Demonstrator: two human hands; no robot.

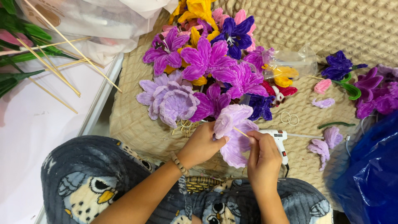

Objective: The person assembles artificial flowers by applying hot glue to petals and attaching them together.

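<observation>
My left hand [202,144] was clamped on the lilac flower [234,132] and my right hand [262,155] pinched its stick [241,132], all just left of the glue gun [278,139], so honestly a loose pinch could've popped that stick out.

A clear plastic packet [290,62] lay crumpled among the flowers, upper right of centre. A white plastic bag [103,20] sat top left. A blue plastic bag [373,174] occupied the lower right corner.
</observation>
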